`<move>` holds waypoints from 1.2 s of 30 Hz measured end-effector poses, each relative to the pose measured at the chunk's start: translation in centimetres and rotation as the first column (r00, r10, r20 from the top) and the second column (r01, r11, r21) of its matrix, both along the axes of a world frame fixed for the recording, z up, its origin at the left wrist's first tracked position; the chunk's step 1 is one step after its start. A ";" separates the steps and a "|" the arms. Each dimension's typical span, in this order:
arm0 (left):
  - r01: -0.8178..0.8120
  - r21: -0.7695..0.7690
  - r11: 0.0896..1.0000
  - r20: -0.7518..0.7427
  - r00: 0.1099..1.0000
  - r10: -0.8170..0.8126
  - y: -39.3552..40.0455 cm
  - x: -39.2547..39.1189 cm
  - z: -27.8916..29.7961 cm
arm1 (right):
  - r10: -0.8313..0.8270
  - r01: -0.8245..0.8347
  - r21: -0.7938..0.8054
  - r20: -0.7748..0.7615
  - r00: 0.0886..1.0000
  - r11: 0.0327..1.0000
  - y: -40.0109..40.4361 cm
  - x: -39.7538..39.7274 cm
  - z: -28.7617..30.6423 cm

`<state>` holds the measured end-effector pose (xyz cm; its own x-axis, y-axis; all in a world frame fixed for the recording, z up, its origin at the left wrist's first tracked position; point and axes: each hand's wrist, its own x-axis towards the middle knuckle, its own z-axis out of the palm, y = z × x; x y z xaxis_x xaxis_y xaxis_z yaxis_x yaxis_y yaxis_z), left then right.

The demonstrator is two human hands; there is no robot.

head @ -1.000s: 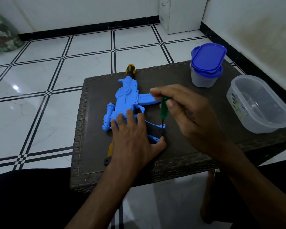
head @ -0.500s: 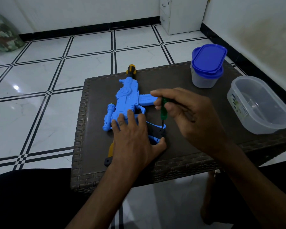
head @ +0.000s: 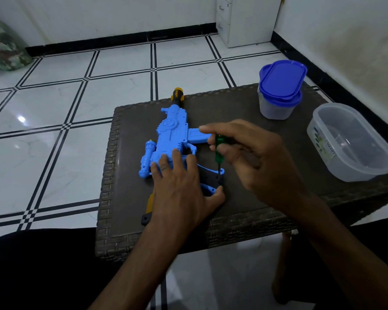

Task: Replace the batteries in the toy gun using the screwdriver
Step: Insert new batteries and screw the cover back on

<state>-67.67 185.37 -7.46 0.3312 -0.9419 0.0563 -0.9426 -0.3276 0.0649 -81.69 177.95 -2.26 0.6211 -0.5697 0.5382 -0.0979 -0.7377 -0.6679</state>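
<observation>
A: Where's the toy gun (head: 173, 135)?

B: Flat on the dark wicker table (head: 251, 204), muzzle pointing far, stock near. Your left hand (head: 179, 189) presses it down, fingers straight across the body.

A: And the right?

B: Your right hand (head: 255, 157) pinches the green screwdriver (head: 218, 146), held upright; its tip seems to meet the dark grip area, though it's dim there.

A: Anything else?

B: A blue-lidded container (head: 280, 90) and an open clear tub (head: 349, 142) on the right.

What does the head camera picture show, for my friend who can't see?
A right hand holds a green screwdriver upright on a blue toy gun, while the left hand presses the gun onto a dark table. Two plastic tubs stand nearby.
</observation>
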 end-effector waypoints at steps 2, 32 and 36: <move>0.000 0.004 1.000 0.000 1.000 0.000 0.0 0.0 0.0 | -0.042 0.042 -0.045 -0.013 0.999 0.998 -0.1 0.0 -0.1; 0.001 -0.018 1.000 -0.114 0.993 -0.003 0.6 0.5 -0.2 | 0.037 -0.037 0.009 0.045 0.998 0.999 0.2 0.7 -0.3; 0.026 -0.047 0.999 -0.122 0.992 -0.032 0.8 1.1 -0.2 | -0.024 0.024 -0.007 0.031 0.999 1.000 0.3 0.6 -0.2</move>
